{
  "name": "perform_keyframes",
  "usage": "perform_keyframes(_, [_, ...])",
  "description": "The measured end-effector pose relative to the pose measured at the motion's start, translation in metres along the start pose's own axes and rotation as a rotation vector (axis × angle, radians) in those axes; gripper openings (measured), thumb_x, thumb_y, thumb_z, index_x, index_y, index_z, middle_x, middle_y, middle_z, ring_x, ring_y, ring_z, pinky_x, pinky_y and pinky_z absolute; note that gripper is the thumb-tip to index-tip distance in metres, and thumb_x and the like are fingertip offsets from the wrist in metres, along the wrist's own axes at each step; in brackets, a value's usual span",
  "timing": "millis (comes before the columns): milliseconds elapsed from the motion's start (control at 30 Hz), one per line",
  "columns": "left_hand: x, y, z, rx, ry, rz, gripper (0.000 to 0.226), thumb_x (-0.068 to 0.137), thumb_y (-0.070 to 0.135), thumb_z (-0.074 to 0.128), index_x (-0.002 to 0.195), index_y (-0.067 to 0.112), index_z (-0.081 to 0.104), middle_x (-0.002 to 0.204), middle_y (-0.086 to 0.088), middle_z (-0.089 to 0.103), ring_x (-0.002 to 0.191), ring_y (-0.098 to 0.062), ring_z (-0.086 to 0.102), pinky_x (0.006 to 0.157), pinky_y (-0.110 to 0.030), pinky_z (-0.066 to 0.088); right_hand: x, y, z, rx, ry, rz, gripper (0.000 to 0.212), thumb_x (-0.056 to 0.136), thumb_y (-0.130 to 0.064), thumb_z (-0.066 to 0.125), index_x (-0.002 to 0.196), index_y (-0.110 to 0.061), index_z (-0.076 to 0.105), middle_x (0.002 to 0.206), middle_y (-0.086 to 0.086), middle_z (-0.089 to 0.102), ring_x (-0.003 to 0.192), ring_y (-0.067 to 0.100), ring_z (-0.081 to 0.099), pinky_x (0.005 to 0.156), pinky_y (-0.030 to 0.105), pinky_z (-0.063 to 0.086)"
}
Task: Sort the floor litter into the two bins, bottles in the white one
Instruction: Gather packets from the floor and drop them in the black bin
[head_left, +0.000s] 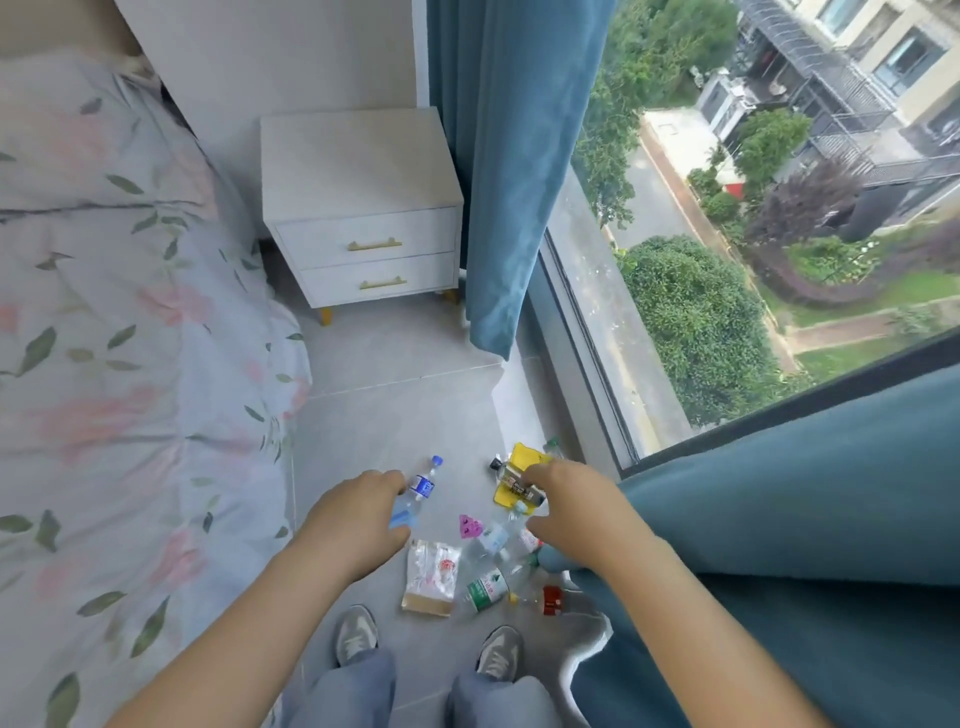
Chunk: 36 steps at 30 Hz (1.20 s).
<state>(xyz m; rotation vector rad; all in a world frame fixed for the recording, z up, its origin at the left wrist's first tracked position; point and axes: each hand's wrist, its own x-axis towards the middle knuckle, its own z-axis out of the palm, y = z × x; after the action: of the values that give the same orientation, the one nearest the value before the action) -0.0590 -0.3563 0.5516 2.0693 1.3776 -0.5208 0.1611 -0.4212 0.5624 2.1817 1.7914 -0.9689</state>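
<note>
1. Fingers (392, 478) of the left hand (358, 514) curve beside the lower half of a blue-capped bottle (423, 486) lying on the floor (395, 415). Blur hides whether they grip it. The right hand (571, 506) has its fingers (535, 472) spread wide over a dark-capped bottle (511, 478) and holds nothing.
2. One bed (114, 312) with a flowered cover fills the left side and borders the strip of floor.
3. Two blue curtains: the far curtain (504, 171) hangs beside the window. The near curtain (805, 545) covers the floor to the right of the litter, and its hem reaches the closest bottles.
4. One window (727, 260) runs along the right.
5. One white nightstand (358, 208) with two drawers stands at the far end, between the bed and the far curtain.
6. Two grey shoes (356, 634) stand just short of the litter.
7. At least six bottles lie on the floor. Besides the two above, there is a green-capped bottle (553, 446) by the window, a green-labelled bottle (485, 590), a red-labelled bottle (551, 600) and a clear bottle (493, 540). The middle heap is too tangled for a sure count.
8. Three other pieces: one clear bag (431, 577), one yellow packet (522, 457) under the dark-capped bottle, and one pink wrapper (470, 527).
</note>
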Motion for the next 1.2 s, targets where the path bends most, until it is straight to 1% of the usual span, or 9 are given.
perform_keyframes(100, [0.042, -0.029, 0.036, 0.012, -0.036, -0.030, 0.036, 0.089, 0.033, 0.053, 0.122, 0.019, 0.050, 0.121, -0.001, 0.055, 0.106, -0.021, 0.058, 0.086, -0.029, 0.046, 0.045, 0.007, 0.038, -0.037, -0.030, -0.014, 0.045, 0.087, -0.017, 0.059, 0.131, -0.022, 0.054, 0.122, 0.001, 0.060, 0.101, 0.021, 0.058, 0.077, 0.028, 0.049])
perform_keyframes(233, [0.106, -0.068, 0.089, 0.059, -0.056, -0.034, 0.034, 0.088, 0.031, 0.054, 0.120, 0.018, 0.050, 0.122, -0.002, 0.055, 0.107, -0.023, 0.057, 0.087, -0.031, 0.048, 0.113, 0.021, 0.092, -0.080, -0.039, -0.032, 0.041, 0.086, -0.017, 0.059, 0.126, -0.019, 0.056, 0.117, 0.004, 0.061, 0.084, 0.018, 0.047, 0.064, 0.025, 0.034])
perform_keyframes(367, [0.183, -0.106, 0.154, 0.125, -0.053, -0.026, 0.039, 0.089, 0.033, 0.053, 0.124, 0.018, 0.049, 0.122, -0.003, 0.054, 0.109, -0.024, 0.055, 0.089, -0.033, 0.048, 0.198, 0.040, 0.162, -0.132, -0.004, -0.047, 0.041, 0.084, -0.019, 0.058, 0.125, -0.021, 0.057, 0.114, 0.003, 0.061, 0.099, 0.023, 0.060, 0.066, 0.025, 0.037])
perform_keyframes(433, [0.224, -0.126, 0.190, 0.146, -0.054, -0.018, 0.042, 0.089, 0.035, 0.053, 0.127, 0.018, 0.047, 0.123, -0.004, 0.053, 0.109, -0.025, 0.055, 0.089, -0.035, 0.047, 0.241, 0.049, 0.202, -0.157, -0.011, -0.066, 0.044, 0.083, -0.018, 0.057, 0.126, -0.021, 0.057, 0.114, 0.003, 0.061, 0.104, 0.023, 0.059, 0.069, 0.027, 0.042])
perform_keyframes(533, [0.284, -0.156, 0.240, 0.186, -0.053, 0.011, 0.041, 0.087, 0.030, 0.055, 0.125, 0.018, 0.049, 0.120, -0.005, 0.054, 0.107, -0.026, 0.056, 0.087, -0.034, 0.047, 0.298, 0.058, 0.257, -0.216, -0.029, -0.091, 0.046, 0.084, -0.016, 0.056, 0.130, -0.022, 0.054, 0.120, 0.002, 0.060, 0.111, 0.022, 0.057, 0.082, 0.028, 0.045])
perform_keyframes(733, [0.390, -0.207, 0.315, 0.337, -0.036, 0.085, 0.038, 0.086, 0.026, 0.055, 0.123, 0.016, 0.048, 0.120, -0.005, 0.054, 0.107, -0.027, 0.055, 0.084, -0.035, 0.046, 0.398, 0.071, 0.352, -0.364, -0.008, -0.202, 0.047, 0.089, -0.016, 0.054, 0.135, -0.022, 0.049, 0.124, 0.001, 0.056, 0.113, 0.023, 0.056, 0.084, 0.030, 0.044])
perform_keyframes(933, [0.444, -0.238, 0.365, 0.349, -0.003, 0.146, 0.041, 0.086, 0.029, 0.058, 0.125, 0.017, 0.048, 0.119, -0.002, 0.054, 0.104, -0.025, 0.056, 0.083, -0.036, 0.049, 0.443, 0.084, 0.410, -0.544, 0.029, -0.287, 0.045, 0.090, -0.017, 0.052, 0.134, -0.023, 0.048, 0.122, 0.001, 0.055, 0.112, 0.024, 0.056, 0.087, 0.033, 0.047])
perform_keyframes(1033, [0.457, -0.249, 0.383, 0.342, -0.004, 0.142, 0.047, 0.084, 0.032, 0.061, 0.127, 0.017, 0.047, 0.120, -0.003, 0.053, 0.105, -0.025, 0.056, 0.083, -0.035, 0.048, 0.449, 0.085, 0.429, -0.554, 0.033, -0.299, 0.045, 0.090, -0.019, 0.052, 0.134, -0.024, 0.047, 0.123, 0.001, 0.055, 0.113, 0.023, 0.055, 0.088, 0.033, 0.047])
perform_keyframes(1200, [0.474, -0.261, 0.424, 0.360, 0.012, 0.113, 0.058, 0.074, 0.044, 0.072, 0.116, 0.015, 0.046, 0.118, -0.005, 0.047, 0.108, -0.025, 0.049, 0.085, -0.035, 0.046, 0.448, 0.092, 0.458, -0.540, -0.009, -0.323, 0.047, 0.090, -0.021, 0.052, 0.136, -0.026, 0.046, 0.124, -0.001, 0.055, 0.116, 0.021, 0.054, 0.091, 0.033, 0.047])
